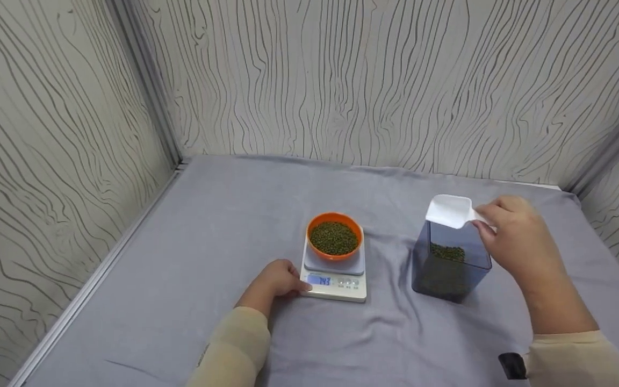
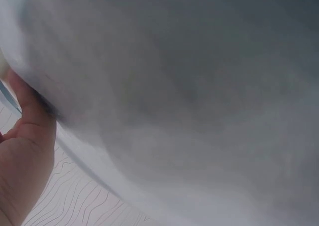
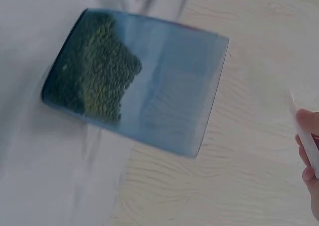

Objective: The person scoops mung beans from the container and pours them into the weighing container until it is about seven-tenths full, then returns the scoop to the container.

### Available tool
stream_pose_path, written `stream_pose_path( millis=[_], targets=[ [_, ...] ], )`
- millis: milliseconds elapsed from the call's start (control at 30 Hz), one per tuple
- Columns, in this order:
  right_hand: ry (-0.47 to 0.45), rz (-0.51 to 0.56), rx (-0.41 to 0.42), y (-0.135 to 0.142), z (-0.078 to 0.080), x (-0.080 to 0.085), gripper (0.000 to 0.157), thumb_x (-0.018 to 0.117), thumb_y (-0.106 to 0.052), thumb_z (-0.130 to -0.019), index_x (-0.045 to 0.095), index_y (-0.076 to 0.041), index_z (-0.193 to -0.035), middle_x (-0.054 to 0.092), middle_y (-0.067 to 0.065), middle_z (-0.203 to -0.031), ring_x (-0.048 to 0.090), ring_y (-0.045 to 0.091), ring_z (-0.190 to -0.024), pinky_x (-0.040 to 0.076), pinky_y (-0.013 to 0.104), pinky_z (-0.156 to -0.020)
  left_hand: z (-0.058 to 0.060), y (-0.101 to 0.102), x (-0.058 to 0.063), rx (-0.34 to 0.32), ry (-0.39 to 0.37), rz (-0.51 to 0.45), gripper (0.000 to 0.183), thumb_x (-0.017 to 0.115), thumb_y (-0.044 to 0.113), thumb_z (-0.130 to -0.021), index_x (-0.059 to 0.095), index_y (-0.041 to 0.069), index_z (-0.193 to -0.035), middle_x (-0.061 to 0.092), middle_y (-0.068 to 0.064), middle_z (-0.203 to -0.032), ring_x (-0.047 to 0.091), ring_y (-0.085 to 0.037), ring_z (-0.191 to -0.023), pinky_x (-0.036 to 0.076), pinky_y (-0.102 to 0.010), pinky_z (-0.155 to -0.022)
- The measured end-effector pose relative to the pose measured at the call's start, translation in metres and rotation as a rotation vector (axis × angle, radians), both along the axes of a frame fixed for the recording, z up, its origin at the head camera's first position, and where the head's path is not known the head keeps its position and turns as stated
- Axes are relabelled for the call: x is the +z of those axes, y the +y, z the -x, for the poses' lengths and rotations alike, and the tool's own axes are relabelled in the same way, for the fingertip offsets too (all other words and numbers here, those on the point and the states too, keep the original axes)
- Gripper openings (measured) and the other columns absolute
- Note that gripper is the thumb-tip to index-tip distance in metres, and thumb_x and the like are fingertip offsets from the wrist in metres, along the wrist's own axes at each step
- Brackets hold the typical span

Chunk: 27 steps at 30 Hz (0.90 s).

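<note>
My right hand (image 1: pixel 519 236) pinches the handle of a white scoop (image 1: pixel 449 210) between thumb and fingers. The scoop's bowl looks empty and hangs above a clear bluish square container (image 1: pixel 454 274). Green mung beans (image 3: pixel 102 71) fill the lower part of that container. At the front left corner of a white kitchen scale (image 1: pixel 336 291), my left hand (image 1: pixel 277 278) grips the edge, thumb on top. An orange bowl (image 1: pixel 334 257) of mung beans sits on the scale's plate. The lit display appears to read 743. The left wrist view is mostly blurred grey cloth beside the hand.
Grey cloth (image 1: pixel 213 226) covers the table, with wrinkles between the scale and the container. Pale panels (image 1: pixel 309 80) with dark wavy lines stand behind and at both sides. A small black object (image 1: pixel 512 366) is by the right sleeve.
</note>
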State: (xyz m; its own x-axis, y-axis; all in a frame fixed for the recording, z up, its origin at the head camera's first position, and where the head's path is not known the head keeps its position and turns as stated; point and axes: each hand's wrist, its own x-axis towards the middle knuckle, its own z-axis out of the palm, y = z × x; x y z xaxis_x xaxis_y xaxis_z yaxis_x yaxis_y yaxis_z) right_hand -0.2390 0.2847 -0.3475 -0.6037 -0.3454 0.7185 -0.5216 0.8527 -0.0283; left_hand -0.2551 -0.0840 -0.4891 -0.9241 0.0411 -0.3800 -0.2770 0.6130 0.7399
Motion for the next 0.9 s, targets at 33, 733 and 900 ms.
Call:
stream_pose_path(
  millis=[33, 733, 900],
  targets=[
    [-0.014, -0.005, -0.014, 0.004, -0.001, 0.0, 0.02, 0.073, 0.008, -0.063, 0.066, 0.005, -0.082, 0.054, 0.014, -0.074, 0.049, 0.034, -0.071, 0.038, 0.043, -0.064, 0.0, -0.001, 0.0, -0.001, 0.002, 0.001, 0.03, 0.079, 0.02, -0.07, 0.054, 0.007, -0.079, 0.054, -0.004, -0.068, 0.05, -0.016, -0.063, 0.041, -0.027, -0.057],
    [-0.647, -0.265, -0.092, -0.007, 0.012, -0.042, 0.011, 0.055, 0.006, -0.078, 0.065, 0.001, -0.075, 0.057, 0.01, -0.071, 0.057, 0.031, -0.071, 0.046, 0.046, -0.069, 0.004, -0.003, -0.002, -0.014, 0.009, 0.012, 0.03, 0.079, 0.02, -0.07, 0.052, 0.008, -0.077, 0.053, -0.003, -0.067, 0.051, -0.015, -0.063, 0.042, -0.026, -0.057],
    [-0.824, -0.196, -0.057, -0.003, 0.01, -0.042, 0.02, 0.048, 0.006, -0.08, 0.065, 0.005, -0.09, 0.063, 0.019, -0.088, 0.058, 0.038, -0.089, 0.044, 0.051, -0.079, 0.003, -0.003, 0.0, -0.013, -0.003, 0.024, 0.028, 0.078, 0.02, -0.071, 0.053, 0.007, -0.078, 0.054, -0.004, -0.068, 0.051, -0.016, -0.065, 0.041, -0.028, -0.059]
  ],
)
